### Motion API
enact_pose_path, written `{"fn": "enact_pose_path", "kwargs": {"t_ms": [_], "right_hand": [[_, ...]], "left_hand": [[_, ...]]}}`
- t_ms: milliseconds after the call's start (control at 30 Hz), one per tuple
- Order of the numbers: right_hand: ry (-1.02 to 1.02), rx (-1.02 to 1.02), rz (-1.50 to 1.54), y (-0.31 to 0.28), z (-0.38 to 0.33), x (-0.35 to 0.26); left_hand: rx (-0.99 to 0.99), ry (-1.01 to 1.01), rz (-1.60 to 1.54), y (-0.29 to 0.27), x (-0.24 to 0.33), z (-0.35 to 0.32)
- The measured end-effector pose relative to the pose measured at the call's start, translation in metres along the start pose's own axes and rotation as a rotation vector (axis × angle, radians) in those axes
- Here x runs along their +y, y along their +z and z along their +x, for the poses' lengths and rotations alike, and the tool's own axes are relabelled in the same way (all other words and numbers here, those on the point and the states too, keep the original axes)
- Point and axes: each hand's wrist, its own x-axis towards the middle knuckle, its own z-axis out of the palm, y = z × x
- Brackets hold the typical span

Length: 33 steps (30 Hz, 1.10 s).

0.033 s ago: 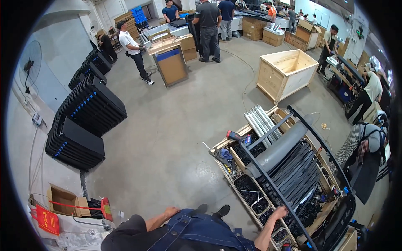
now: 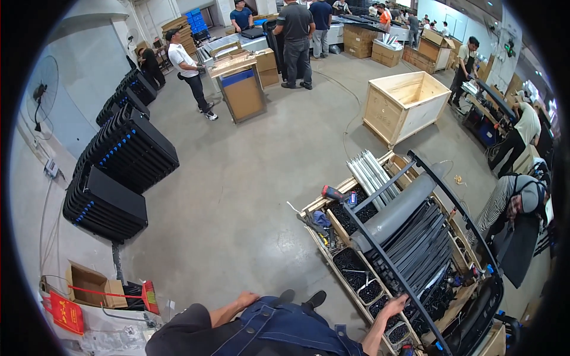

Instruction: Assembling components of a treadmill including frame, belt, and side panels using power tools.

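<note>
My right hand point(image 2: 393, 305) reaches to the near bar of a long black frame point(image 2: 389, 268), its fingers closed at the bar's edge. The frame lies across a wooden workbench point(image 2: 332, 268) with compartments. Under the frame are a grey roll point(image 2: 398, 204) and a bundle of flat black strips point(image 2: 418, 240). Beside my right hand, small bins point(image 2: 368, 291) hold many small black parts. At my left side, next to the dark blue apron point(image 2: 279, 323), rests my left hand point(image 2: 245, 299), with nothing seen in it and its fingers loosely stretched.
Silvery tubes point(image 2: 371, 175) and a power drill point(image 2: 333, 193) lie at the bench's far end. Beyond stands an open wooden crate point(image 2: 407, 107). Stacked black panels point(image 2: 107, 204) line the left wall, near a red broom point(image 2: 150, 296). A co-worker point(image 2: 525, 199) bends over at the right.
The whole view shifts very slightly. Both my hands stay in nearly the same places, and the co-worker at the right turns the head a little.
</note>
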Motion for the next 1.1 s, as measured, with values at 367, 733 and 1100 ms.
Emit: {"fn": "enact_pose_path", "kwargs": {"t_ms": [367, 733, 1100], "right_hand": [[-0.377, -0.299, -0.639, -0.212, -0.191, 0.005], [-0.225, -0.574, -1.08, -0.246, -0.296, -0.12], [-0.363, -1.096, -1.099, -0.259, -0.114, -0.179]], "left_hand": [[-0.742, 0.359, -0.129, 0.127, 0.169, 0.031], [-0.757, 0.246, -0.633, 0.168, 0.215, 0.009], [-0.627, 0.34, -0.74, 0.147, 0.268, -0.091]]}}
